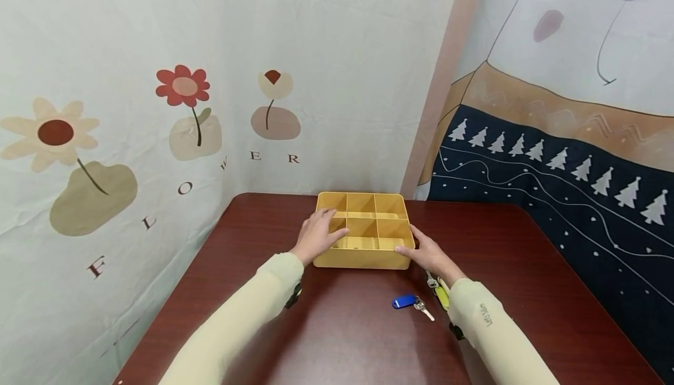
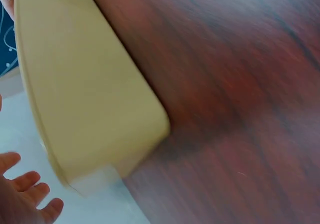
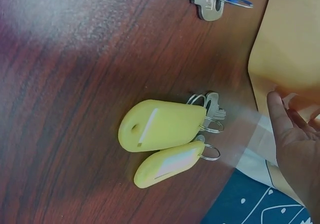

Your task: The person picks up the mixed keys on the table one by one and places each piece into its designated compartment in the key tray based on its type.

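A yellow box [image 1: 363,259] with several compartments stands toward the back of the table. My left hand [image 1: 316,236] hovers over its left side, fingers spread and nothing held; in the left wrist view the left hand [image 2: 27,196] is apart from the wall. At the right front corner is my right hand [image 1: 429,253], thumb by the rim and fingers along the side, lightly touching it. A blue-tagged key [image 1: 405,301] lies in front of the box. Two yellow key tags [image 3: 162,126] with keys lie beneath my right wrist, partly hidden in the head view.
The dark red wooden table [image 1: 342,338] reaches back to a white flower-printed cloth [image 1: 337,81]. A dark blue cloth with trees [image 1: 526,186] hangs along the right edge.
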`<action>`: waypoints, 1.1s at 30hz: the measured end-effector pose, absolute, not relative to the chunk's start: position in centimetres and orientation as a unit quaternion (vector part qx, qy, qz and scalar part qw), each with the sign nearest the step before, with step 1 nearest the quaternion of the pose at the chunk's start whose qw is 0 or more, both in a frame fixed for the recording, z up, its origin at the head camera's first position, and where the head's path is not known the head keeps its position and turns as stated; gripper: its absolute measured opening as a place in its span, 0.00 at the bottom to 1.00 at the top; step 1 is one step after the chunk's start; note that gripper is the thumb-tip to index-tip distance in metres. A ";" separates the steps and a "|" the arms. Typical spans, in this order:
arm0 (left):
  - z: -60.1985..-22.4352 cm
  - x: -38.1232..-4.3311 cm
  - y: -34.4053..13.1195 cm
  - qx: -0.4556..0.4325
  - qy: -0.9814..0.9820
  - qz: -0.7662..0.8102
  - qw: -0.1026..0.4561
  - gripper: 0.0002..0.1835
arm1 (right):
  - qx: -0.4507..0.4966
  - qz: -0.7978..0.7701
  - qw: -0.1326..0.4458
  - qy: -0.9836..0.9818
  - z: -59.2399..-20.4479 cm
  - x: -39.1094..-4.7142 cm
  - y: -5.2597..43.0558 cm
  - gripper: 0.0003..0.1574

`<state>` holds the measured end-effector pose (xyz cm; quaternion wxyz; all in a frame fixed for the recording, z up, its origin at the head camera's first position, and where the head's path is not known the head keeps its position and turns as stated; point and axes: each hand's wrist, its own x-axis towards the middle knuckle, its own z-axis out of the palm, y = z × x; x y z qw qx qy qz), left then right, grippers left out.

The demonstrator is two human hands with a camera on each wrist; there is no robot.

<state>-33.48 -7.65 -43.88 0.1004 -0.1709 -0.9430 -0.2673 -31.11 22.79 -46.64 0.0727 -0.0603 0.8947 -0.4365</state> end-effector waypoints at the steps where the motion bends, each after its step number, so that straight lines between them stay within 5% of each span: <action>1: -44.1 -33.5 -8.0 -0.165 -0.945 -0.266 0.091 0.41 | -0.063 -0.436 0.073 0.895 -46.7 -31.2 22.9 0.60; 6: -45.1 -33.0 -9.9 -0.140 -0.952 -0.267 0.047 0.49 | -0.061 -0.445 0.075 0.890 -46.5 -31.4 24.0 0.59; 20: -46.3 -32.1 -11.1 -0.126 -0.946 -0.297 0.030 0.56 | -0.046 -0.332 0.027 0.942 -48.3 -29.2 30.6 0.37; 33: -46.8 -32.2 -11.1 -0.114 -0.944 -0.309 -0.001 0.55 | -0.056 -0.278 -0.028 0.959 -49.7 -26.7 30.3 0.11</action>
